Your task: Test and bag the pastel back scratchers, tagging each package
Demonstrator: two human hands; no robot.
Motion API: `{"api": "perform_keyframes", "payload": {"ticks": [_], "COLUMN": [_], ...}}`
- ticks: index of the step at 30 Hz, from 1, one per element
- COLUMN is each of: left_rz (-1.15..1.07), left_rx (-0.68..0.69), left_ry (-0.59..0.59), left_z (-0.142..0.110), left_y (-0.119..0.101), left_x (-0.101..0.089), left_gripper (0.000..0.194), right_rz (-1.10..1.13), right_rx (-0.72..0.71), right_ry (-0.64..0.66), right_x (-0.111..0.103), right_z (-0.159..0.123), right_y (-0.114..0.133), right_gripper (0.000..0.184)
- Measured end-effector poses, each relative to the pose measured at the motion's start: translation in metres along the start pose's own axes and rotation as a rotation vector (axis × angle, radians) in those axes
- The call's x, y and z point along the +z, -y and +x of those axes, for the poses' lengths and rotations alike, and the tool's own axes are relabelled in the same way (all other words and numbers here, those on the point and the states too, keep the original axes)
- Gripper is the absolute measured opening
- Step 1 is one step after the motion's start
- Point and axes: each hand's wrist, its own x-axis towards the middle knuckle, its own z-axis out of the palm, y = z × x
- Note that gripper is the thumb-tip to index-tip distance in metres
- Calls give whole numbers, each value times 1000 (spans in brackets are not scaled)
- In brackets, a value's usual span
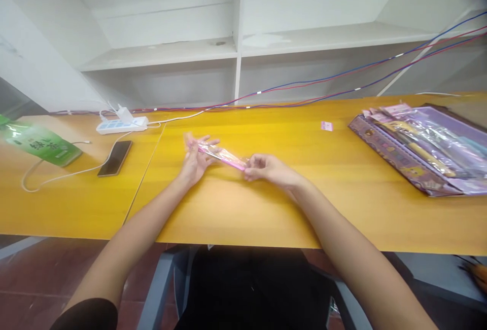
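Observation:
A pink pen in a clear plastic sleeve (pixel 222 156) lies slanted just above the yellow table (pixel 236 208), held between both hands. My left hand (pixel 196 160) cradles its far left end, fingers curled loosely around the sleeve. At the near right end my right hand (pixel 268 169) pinches the sleeve with fingertips pressed together.
A purple box of packaged pens (pixel 422 150) lies at the right. A small pink tag (pixel 326 125) sits behind it to the left. On the left are a black phone (pixel 114 158) on a white cable, a white power strip (pixel 122 124) and a green packet (pixel 41 143). White shelves stand behind.

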Motion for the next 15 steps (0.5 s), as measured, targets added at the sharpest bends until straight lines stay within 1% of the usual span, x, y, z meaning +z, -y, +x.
{"api": "perform_keyframes", "payload": {"ticks": [2, 3, 4, 5, 6, 7, 8, 11, 12, 13, 14, 15], "left_rz": [24, 39, 55, 74, 96, 119, 136, 131, 121, 113, 112, 116], "left_rx": [28, 32, 26, 10, -12, -34, -52, -72, -75, -81, -90, -100], "left_ry": [-93, -142, -181, -205, -214, -214, -210, -203, -199, -192, -183, -171], "left_z": [1, 1, 2, 2, 2, 2, 1, 1, 1, 2, 2, 2], "left_y": [2, 3, 4, 5, 5, 5, 6, 6, 7, 8, 8, 9], "left_x": [-1, -2, -3, -4, -4, -4, -4, -3, -3, -3, -4, -4], "left_gripper": [49, 46, 44, 44, 44, 45, 45, 40, 36, 31, 28, 25], "right_rz": [-153, -213, -260, -300, -350, -419, -514, -883, -985, -1061, -1120, -1154], "right_rx": [34, 38, 35, 24, 9, -12, -34, -87, -82, -58, -12, 36], "right_ry": [176, 252, 295, 287, 221, 109, -36, -477, -633, -805, -965, -1094], "right_x": [12, 13, 10, 3, -9, -25, -45, -119, -144, -168, -189, -208], "right_z": [-2, -1, 0, 2, 6, 10, 15, 26, 27, 26, 24, 22], "right_y": [-2, -3, -3, -4, -5, -6, -7, -13, -17, -20, -24, -28], "right_gripper": [48, 46, 45, 44, 44, 43, 41, 28, 29, 35, 42, 50]}}
